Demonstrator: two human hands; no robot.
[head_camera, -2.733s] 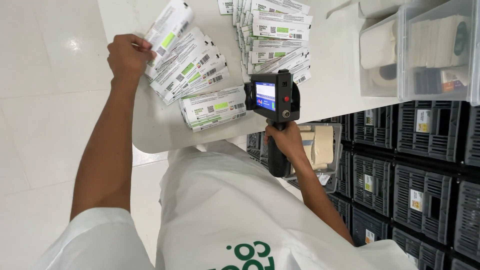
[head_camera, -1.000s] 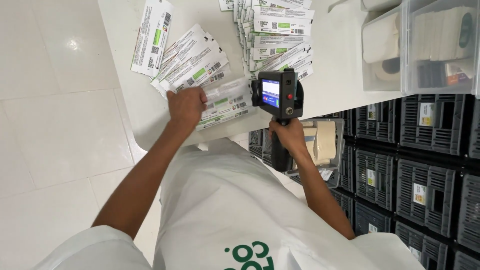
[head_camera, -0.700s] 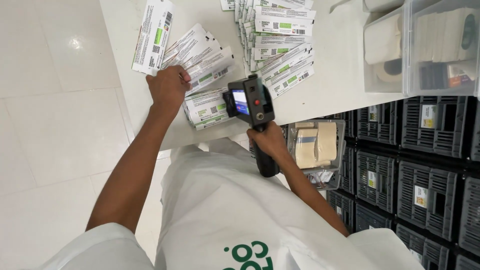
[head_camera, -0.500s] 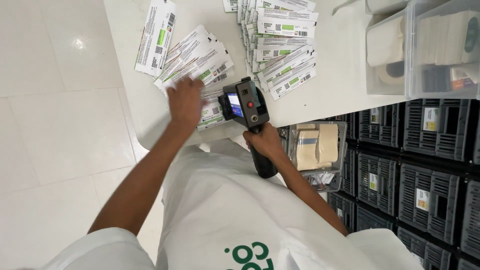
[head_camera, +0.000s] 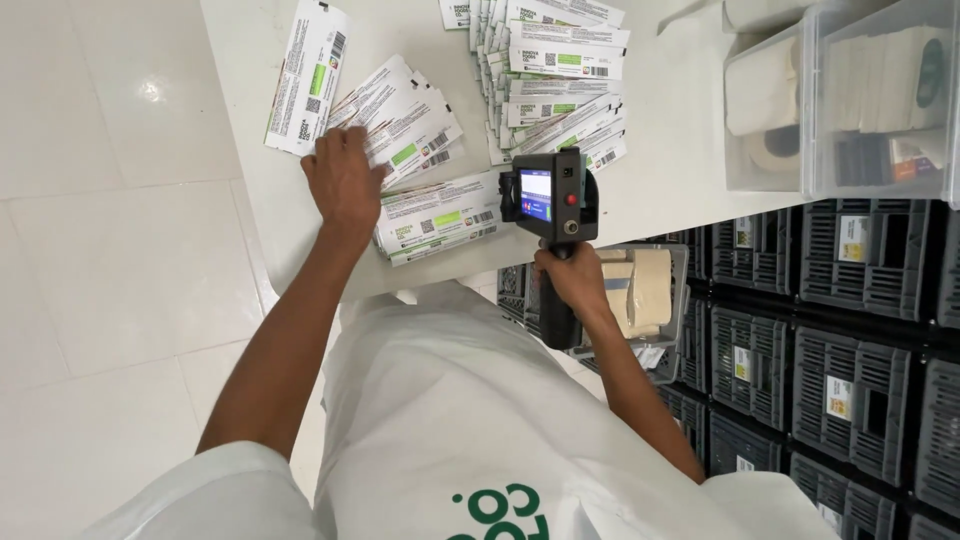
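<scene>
White tabletop (head_camera: 680, 150) is filling the upper part of the head view, with pale floor tiles (head_camera: 110, 250) lying to its left and dark slotted crates (head_camera: 850, 330) stacking up on the right. Clear plastic bins (head_camera: 850, 100) are sitting at the table's far right corner. The left hand (head_camera: 345, 180) is pressing flat, fingers spread, on a fanned stack of white printed pouches (head_camera: 410, 130); one single pouch (head_camera: 305, 75) is lying just beside it, and a long overlapping row of pouches (head_camera: 555, 75) is running up the middle. The right hand (head_camera: 570, 280) is gripping the handle of a black handheld printer (head_camera: 548, 195), its small screen glowing, hovering at the nearest pouches (head_camera: 440, 215) by the table edge.
</scene>
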